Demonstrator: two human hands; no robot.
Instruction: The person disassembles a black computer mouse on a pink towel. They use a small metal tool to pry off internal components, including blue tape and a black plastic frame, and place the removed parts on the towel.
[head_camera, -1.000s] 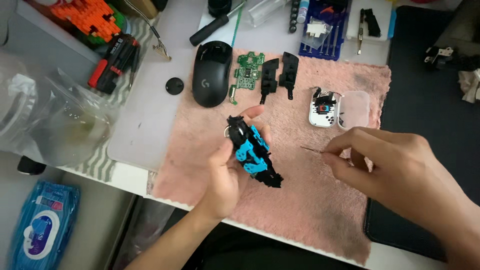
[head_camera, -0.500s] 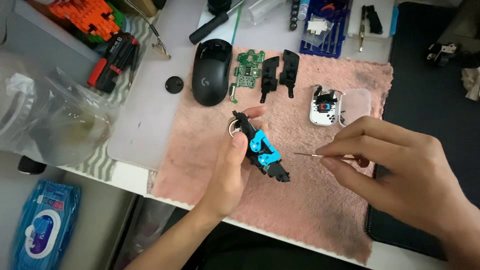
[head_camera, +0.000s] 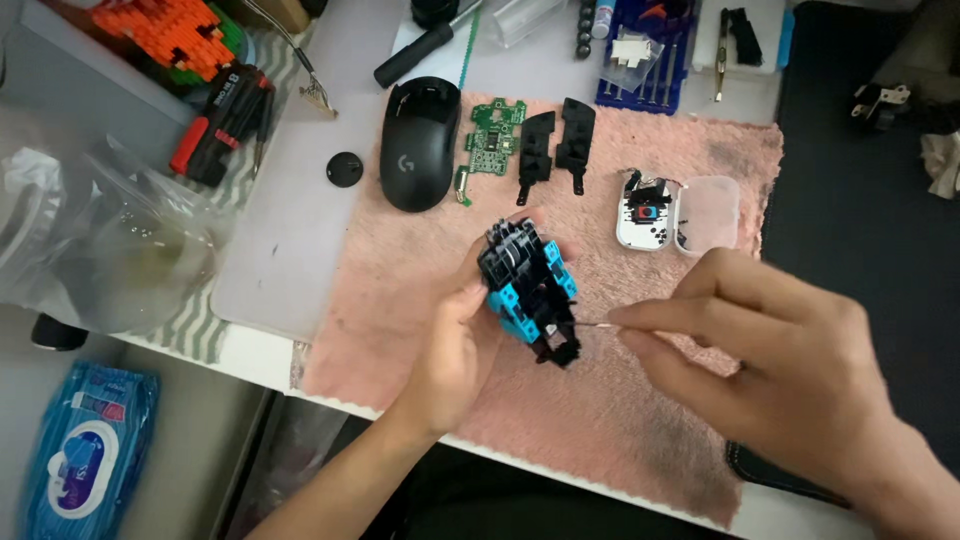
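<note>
A blue and black mouse frame (head_camera: 528, 292) is being held above the pink cloth (head_camera: 640, 420) on the table (head_camera: 280, 250), near the middle of the scene, by the left hand (head_camera: 455, 350), whose fingers are being kept clamped round its left side. A thin metal probe (head_camera: 592, 324) is being pinched between the closed fingers of the right hand (head_camera: 790, 370), its tip touching the frame's near right edge. The step in hand is judged to be picking at a small internal part; fine, steady tip placement is being called for next. The black mouse shell (head_camera: 418, 143), green circuit board (head_camera: 492, 138) and small parts case (head_camera: 676, 213) are lying farther off.
</note>
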